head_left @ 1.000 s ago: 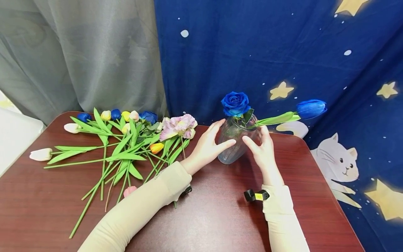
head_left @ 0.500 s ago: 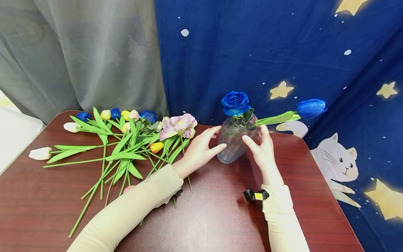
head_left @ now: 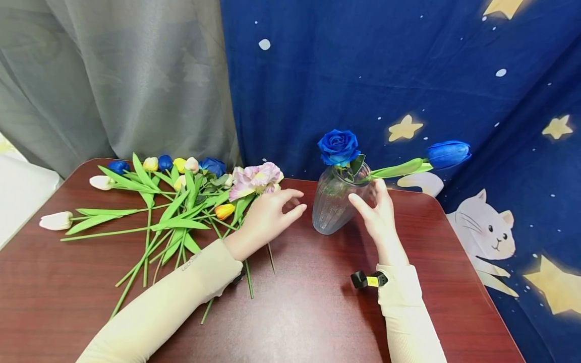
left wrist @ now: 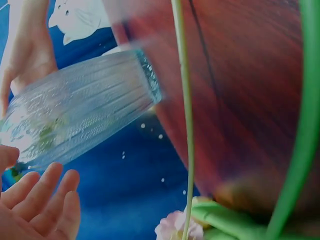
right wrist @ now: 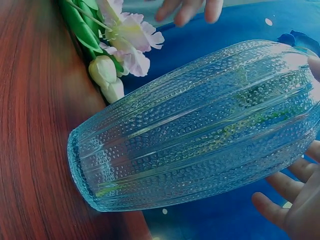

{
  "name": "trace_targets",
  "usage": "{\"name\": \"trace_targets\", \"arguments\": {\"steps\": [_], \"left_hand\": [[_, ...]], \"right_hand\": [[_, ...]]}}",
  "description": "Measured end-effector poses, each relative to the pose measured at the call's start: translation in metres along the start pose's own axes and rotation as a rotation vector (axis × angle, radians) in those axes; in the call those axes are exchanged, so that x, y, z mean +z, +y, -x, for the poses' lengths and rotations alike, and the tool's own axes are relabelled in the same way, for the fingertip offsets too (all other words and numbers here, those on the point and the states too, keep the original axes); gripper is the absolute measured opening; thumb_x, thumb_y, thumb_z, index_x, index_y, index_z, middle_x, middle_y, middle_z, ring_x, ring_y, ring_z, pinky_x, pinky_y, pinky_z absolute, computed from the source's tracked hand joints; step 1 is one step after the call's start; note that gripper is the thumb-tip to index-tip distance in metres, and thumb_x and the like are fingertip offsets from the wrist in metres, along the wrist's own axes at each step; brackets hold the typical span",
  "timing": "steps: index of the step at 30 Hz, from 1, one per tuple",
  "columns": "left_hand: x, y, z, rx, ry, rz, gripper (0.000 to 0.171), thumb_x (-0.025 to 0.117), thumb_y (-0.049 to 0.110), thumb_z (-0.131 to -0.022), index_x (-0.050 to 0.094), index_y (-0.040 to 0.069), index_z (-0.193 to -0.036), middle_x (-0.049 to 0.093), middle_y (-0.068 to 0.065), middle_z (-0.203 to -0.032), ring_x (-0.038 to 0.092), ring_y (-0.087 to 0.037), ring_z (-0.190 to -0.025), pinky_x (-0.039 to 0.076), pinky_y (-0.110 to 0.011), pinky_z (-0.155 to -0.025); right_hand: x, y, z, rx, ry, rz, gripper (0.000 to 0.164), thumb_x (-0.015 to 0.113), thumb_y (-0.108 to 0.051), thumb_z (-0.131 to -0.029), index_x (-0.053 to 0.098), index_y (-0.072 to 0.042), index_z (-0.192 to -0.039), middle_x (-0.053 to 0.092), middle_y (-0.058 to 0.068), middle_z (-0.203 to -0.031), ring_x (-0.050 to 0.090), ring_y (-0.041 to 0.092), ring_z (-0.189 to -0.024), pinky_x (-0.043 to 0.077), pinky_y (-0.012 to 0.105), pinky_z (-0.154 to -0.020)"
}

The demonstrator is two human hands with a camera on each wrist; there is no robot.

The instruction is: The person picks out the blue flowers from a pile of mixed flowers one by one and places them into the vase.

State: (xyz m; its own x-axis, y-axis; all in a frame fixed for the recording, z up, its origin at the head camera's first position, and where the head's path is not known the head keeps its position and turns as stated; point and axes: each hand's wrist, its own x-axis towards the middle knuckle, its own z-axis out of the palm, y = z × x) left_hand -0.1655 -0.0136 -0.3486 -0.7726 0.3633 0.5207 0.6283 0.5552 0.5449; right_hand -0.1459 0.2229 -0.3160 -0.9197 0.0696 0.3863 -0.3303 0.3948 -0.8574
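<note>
A clear ribbed glass vase (head_left: pixel 330 207) stands on the table, holding a blue rose (head_left: pixel 338 147) upright and a blue tulip (head_left: pixel 448 154) leaning far out to the right. My right hand (head_left: pixel 380 219) is at the vase's right side, thumb in front and fingers spread along the glass in the right wrist view. Left of the vase, my left hand (head_left: pixel 268 214) is over the right end of the flower pile with loosely bent fingers and nothing in them. A pink-lilac flower (head_left: pixel 256 177) lies just beyond it; its thin stem (left wrist: pixel 185 100) crosses the left wrist view.
Several artificial tulips lie heaped at the left, including a white tulip (head_left: pixel 56 221), an orange tulip (head_left: pixel 224 211) and another blue bloom (head_left: pixel 212 165). Their stems point toward the front of the brown table (head_left: pixel 299 312). Grey and blue curtains (head_left: pixel 308 75) hang behind.
My left hand has moved left, away from the vase and over to the flower pile. My right hand, the vase and its two flowers have stayed put.
</note>
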Motion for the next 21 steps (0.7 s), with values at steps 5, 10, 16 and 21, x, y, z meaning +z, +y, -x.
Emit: {"name": "trace_targets", "arguments": {"steps": [5, 10, 16, 21], "left_hand": [[-0.015, -0.004, 0.003, 0.025, 0.11, -0.005, 0.018, 0.068, 0.018, -0.087, 0.072, 0.005, -0.099, 0.07, 0.0, -0.081, 0.065, -0.014, -0.07, 0.05, -0.029, -0.065], [-0.028, -0.012, 0.006, 0.058, 0.234, -0.024, 0.013, 0.068, 0.014, -0.085, 0.073, 0.005, -0.093, 0.069, 0.0, -0.074, 0.063, -0.012, -0.062, 0.048, -0.029, -0.058], [-0.045, -0.024, 0.009, 0.058, 0.327, -0.075, 0.011, 0.068, 0.013, -0.084, 0.074, 0.005, -0.089, 0.068, -0.001, -0.07, 0.06, -0.013, -0.057, 0.045, -0.032, -0.053], [-0.061, -0.036, 0.012, 0.001, 0.376, -0.097, 0.014, 0.066, 0.012, -0.084, 0.074, 0.002, -0.089, 0.068, -0.004, -0.069, 0.061, -0.015, -0.057, 0.045, -0.032, -0.052]], "right_hand": [[0.0, -0.001, 0.0, -0.009, -0.003, -0.006, 0.047, 0.063, 0.0, -0.085, 0.042, 0.015, -0.124, 0.051, 0.029, -0.127, 0.048, 0.033, -0.118, 0.034, 0.037, -0.1], [0.0, -0.002, 0.0, -0.001, -0.004, 0.0, 0.046, 0.063, -0.001, -0.086, 0.042, 0.014, -0.124, 0.051, 0.028, -0.127, 0.049, 0.033, -0.118, 0.034, 0.039, -0.1], [-0.001, 0.0, 0.0, 0.001, -0.003, 0.004, 0.046, 0.063, 0.0, -0.085, 0.042, 0.013, -0.124, 0.052, 0.028, -0.126, 0.049, 0.032, -0.117, 0.034, 0.04, -0.1], [-0.002, 0.023, -0.005, 0.01, 0.001, -0.012, 0.046, 0.065, -0.002, -0.085, 0.044, 0.008, -0.125, 0.055, 0.02, -0.125, 0.051, 0.02, -0.113, 0.036, 0.032, -0.097]]}}
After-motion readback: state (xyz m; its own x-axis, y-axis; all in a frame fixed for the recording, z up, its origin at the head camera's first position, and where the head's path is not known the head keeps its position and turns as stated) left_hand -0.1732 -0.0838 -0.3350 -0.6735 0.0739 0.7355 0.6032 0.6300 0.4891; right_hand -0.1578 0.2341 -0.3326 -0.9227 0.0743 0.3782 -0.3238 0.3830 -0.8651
